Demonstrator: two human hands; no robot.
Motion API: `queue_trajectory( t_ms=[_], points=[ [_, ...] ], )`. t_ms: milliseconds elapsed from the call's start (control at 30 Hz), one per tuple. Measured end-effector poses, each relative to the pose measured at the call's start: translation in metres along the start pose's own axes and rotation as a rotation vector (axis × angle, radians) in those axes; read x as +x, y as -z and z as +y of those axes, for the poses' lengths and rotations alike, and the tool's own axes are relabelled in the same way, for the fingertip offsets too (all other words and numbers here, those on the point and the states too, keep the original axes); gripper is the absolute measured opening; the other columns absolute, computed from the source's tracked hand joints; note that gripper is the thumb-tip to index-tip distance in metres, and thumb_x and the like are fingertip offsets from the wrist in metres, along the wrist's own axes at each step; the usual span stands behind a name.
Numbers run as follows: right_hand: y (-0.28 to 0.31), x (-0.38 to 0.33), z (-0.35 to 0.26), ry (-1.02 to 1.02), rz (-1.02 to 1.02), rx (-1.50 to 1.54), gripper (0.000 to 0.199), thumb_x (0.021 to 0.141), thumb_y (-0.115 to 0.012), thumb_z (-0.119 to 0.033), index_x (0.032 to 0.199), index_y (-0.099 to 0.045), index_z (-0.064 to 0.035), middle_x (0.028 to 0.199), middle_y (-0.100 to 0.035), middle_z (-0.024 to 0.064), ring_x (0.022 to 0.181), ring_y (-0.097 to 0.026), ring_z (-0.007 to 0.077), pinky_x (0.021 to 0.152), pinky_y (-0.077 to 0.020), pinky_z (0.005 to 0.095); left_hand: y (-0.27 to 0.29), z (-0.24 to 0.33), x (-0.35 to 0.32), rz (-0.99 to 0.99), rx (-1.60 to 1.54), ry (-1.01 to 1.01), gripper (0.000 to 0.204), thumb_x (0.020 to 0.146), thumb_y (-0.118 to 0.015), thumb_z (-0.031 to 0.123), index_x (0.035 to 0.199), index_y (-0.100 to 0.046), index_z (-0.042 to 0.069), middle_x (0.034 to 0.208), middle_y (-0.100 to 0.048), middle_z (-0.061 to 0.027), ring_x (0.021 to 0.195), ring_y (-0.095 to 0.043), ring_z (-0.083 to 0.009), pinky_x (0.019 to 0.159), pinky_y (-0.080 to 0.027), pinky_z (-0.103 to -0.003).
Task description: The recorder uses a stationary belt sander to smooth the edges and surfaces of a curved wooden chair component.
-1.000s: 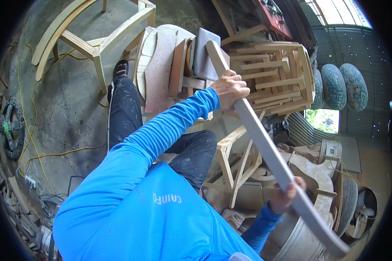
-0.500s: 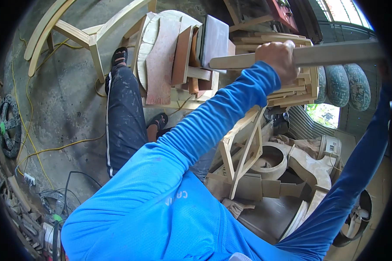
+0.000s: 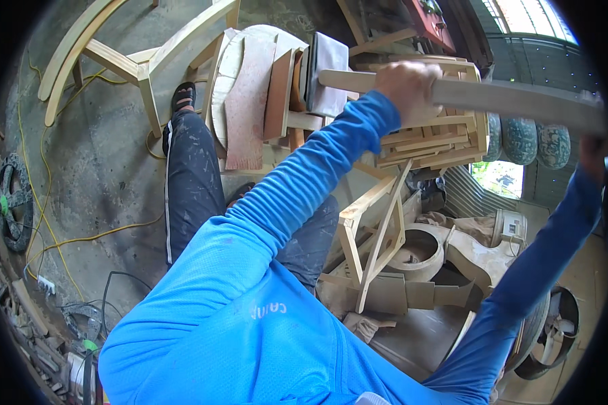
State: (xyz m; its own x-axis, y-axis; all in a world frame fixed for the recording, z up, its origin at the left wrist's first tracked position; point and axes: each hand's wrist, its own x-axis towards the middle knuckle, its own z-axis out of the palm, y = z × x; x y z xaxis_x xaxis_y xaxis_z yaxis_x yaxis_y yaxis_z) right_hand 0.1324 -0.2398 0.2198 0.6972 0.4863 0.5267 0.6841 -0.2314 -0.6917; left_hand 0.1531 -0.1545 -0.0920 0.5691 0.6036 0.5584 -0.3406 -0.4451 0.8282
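Observation:
A long, slightly curved wooden piece [image 3: 507, 99] is held up across the top right. Near its left part, my left hand [image 3: 407, 93] is closed around it, a little blurred. At the right rim my right hand [image 3: 593, 154] is raised by the piece's other end; its fingers are partly lost in the dark edge and seem wrapped round the wood. The left end of the wood overlaps a flat grey-faced block [image 3: 330, 64]; I cannot tell if they touch. Beside that block stand a brown board [image 3: 278, 96] and a pinkish curved panel [image 3: 250, 101].
Wooden frame parts [image 3: 446, 138] are stacked beyond my left forearm. A curved wooden frame [image 3: 142, 67] stands at the upper left. Yellow cords [image 3: 101, 235] run over the concrete floor. A dusty blower housing [image 3: 415, 253] sits at the lower right, near a slim wooden stand [image 3: 375, 236].
Both hands and the wooden piece have moved; my left hand shifted left and slightly down. The wood's right end has dropped, and my right hand shows more.

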Motion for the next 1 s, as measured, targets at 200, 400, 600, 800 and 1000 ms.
queue_trajectory(
  t_ms=[200, 400, 600, 800, 1000],
  points=[
    [0.132, -0.136, 0.043, -0.147, 0.115, -0.087, 0.054, 0.097, -0.062, -0.044, 0.127, -0.058, 0.0012, 0.116, -0.067, 0.0189, 0.108, -0.064, 0.0230, 0.092, -0.0544, 0.0340, -0.027, -0.029, -0.033, -0.035, -0.008, -0.423, 0.030, 0.066, -0.084, 0.023, 0.087, -0.065, 0.015, 0.084, -0.070, -0.0047, 0.086, -0.070, -0.0276, 0.079, -0.052, -0.043],
    [0.236, -0.278, -0.012, 0.036, 0.499, -0.098, 0.049, 0.103, -0.050, -0.047, 0.109, -0.058, 0.0010, 0.097, -0.054, 0.0116, 0.100, -0.054, 0.0225, 0.099, -0.0444, 0.0433, -0.013, -0.078, -0.045, -0.297, 0.123, -0.597, 0.045, 0.060, -0.091, 0.022, 0.095, -0.063, 0.015, 0.093, -0.065, -0.0053, 0.098, -0.065, -0.0291, 0.091, -0.049, -0.044],
    [0.228, -0.353, 0.016, 0.029, 0.583, -0.115, 0.034, 0.098, -0.056, -0.039, 0.098, -0.058, -0.0054, 0.095, -0.056, 0.0125, 0.095, -0.054, 0.0232, 0.089, -0.0421, 0.0377, 0.002, -0.056, -0.047, -0.849, 0.173, -0.374, 0.074, 0.091, -0.053, 0.073, 0.125, -0.063, 0.008, 0.123, -0.064, -0.0149, 0.123, -0.053, -0.0321, 0.112, -0.034, -0.045],
    [0.182, -0.373, 0.046, -0.010, 0.459, -0.049, 0.034, 0.095, -0.061, -0.042, 0.100, -0.055, -0.0083, 0.098, -0.057, 0.0139, 0.094, -0.054, 0.0233, 0.086, -0.0436, 0.0380, -0.009, -0.091, -0.028, -0.766, 0.334, -0.272, 0.070, 0.105, -0.027, 0.063, 0.125, -0.069, 0.011, 0.127, -0.067, -0.0123, 0.127, -0.054, -0.0291, 0.115, -0.029, -0.044],
    [0.111, -0.389, 0.105, -0.077, 0.414, -0.007, 0.038, 0.096, -0.062, -0.043, 0.106, -0.054, -0.0071, 0.105, -0.062, 0.0192, 0.101, -0.058, 0.0270, 0.091, -0.0461, 0.0407, -0.010, -0.133, 0.010, -0.793, 0.492, -0.247, 0.076, 0.103, -0.029, 0.066, 0.139, -0.061, 0.006, 0.148, -0.053, -0.0144, 0.143, -0.042, -0.0284, 0.121, -0.022, -0.045]
  ],
)
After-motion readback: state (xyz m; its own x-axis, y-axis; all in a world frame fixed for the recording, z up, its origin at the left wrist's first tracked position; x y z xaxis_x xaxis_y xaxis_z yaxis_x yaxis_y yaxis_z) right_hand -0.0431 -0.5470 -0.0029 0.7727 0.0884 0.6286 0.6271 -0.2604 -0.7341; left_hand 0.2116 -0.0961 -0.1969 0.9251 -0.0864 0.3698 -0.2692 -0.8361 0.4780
